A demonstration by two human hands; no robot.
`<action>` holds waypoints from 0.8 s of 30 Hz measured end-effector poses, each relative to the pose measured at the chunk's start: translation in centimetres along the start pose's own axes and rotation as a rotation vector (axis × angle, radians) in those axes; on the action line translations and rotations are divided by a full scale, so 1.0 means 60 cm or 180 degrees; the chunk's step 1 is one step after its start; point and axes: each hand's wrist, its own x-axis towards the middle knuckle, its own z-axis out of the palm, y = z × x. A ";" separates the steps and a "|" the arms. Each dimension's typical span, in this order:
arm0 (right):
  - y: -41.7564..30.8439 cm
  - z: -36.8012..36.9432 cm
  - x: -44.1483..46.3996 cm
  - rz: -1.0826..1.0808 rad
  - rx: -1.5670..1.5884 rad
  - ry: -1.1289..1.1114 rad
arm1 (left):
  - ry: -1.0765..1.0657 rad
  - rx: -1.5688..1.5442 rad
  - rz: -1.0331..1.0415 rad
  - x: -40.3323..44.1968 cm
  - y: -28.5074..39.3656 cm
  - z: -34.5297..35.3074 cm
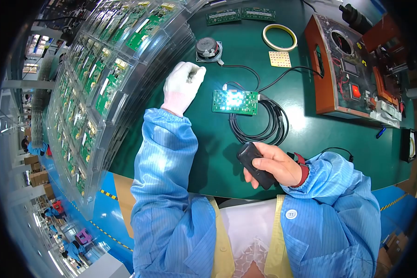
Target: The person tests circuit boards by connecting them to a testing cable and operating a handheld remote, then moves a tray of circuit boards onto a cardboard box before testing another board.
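My right hand [278,165], bare with a red band at the wrist, grips a black remote control [255,167] near the table's front edge, thumb on its upper face. My left hand [184,84], in a white glove, is curled into a loose fist over the table, with nothing visible in it. Just beyond it sits a round black speaker [207,49]. Between my hands and farther back lies a green circuit board [250,105] with brightly lit white LEDs. Cables are plugged into the board, and a coil of black cable [281,124] lies partly under it.
Stacked clear trays [109,104] of circuit boards rise on the left. A wooden-sided test box [316,69] with a red switch [355,91] stands at right. Farther back lie a tape roll [295,42], a sticker sheet [280,59] and two boards [223,17]. A blue pen [381,133] lies right.
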 end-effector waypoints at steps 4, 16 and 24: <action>0.006 -0.006 -0.002 0.0036 -0.0001 -0.0201 | -0.0009 0.0034 -0.0010 0.001 0.001 0.001; -0.133 0.059 -0.047 -0.1409 0.0749 -0.3215 | -0.0046 0.0093 -0.0150 0.001 0.005 -0.001; -0.137 0.095 -0.049 -0.1809 0.0537 -0.3501 | 0.0015 -0.0056 0.0052 0.001 -0.004 0.006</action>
